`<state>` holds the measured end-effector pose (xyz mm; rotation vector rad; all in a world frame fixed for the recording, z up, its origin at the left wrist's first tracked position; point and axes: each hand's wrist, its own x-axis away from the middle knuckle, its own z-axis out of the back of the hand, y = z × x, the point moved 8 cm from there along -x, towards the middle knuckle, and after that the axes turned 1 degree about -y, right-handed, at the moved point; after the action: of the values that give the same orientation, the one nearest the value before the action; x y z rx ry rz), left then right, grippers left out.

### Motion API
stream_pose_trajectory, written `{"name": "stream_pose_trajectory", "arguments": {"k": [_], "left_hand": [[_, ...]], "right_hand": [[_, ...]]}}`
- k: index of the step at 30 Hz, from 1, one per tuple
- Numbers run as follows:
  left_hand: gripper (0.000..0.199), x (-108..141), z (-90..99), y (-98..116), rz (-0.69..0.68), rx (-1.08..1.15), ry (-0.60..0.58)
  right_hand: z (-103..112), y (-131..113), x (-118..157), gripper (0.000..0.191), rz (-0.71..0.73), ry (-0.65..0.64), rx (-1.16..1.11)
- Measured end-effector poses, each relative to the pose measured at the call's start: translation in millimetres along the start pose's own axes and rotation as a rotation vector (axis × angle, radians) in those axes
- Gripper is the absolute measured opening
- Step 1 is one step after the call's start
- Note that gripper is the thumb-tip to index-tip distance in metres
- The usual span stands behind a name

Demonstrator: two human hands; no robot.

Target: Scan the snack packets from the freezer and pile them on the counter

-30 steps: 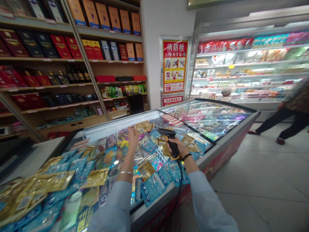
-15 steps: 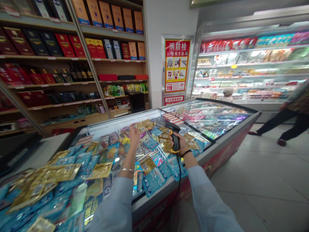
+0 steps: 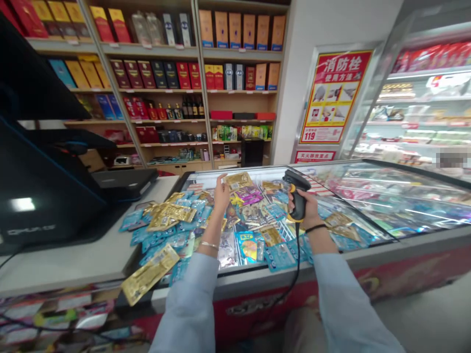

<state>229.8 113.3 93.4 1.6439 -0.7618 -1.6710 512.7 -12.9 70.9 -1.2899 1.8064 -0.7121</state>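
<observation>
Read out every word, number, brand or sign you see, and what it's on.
"消防栓": red wall poster
"使用方法": same poster
"119": same poster, lower left
"灭火器放置点": red sign below it
Too small or blurred: poster's fine print, black machine, packets, shelf boxes, freezer front

Streaky glare; edges — soft, stretched

At upper right, you can read 消防栓, 使用方法 and 119 on the red-and-yellow poster [image 3: 335, 98]; 灭火器放置点 stands on the red placard [image 3: 315, 156] beneath it. Print on your gold packet [image 3: 241, 180] and the black terminal [image 3: 40, 196] at left is too blurred.
</observation>
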Motion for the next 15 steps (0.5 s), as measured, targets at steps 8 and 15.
{"name": "stream_pose_trajectory", "arguments": {"k": [8,15], "left_hand": [[0.036,1,113.2,-1,0.042,-0.013,0.122],[0.032,22,203.1,-39,0.173,-0.174,0.281]], "right_hand": [[-105,71,-16,0.018,-0.116,-0.092,-0.092],[-201,161,-17,0.024,-0.323,-0.202,-0.168]]}}
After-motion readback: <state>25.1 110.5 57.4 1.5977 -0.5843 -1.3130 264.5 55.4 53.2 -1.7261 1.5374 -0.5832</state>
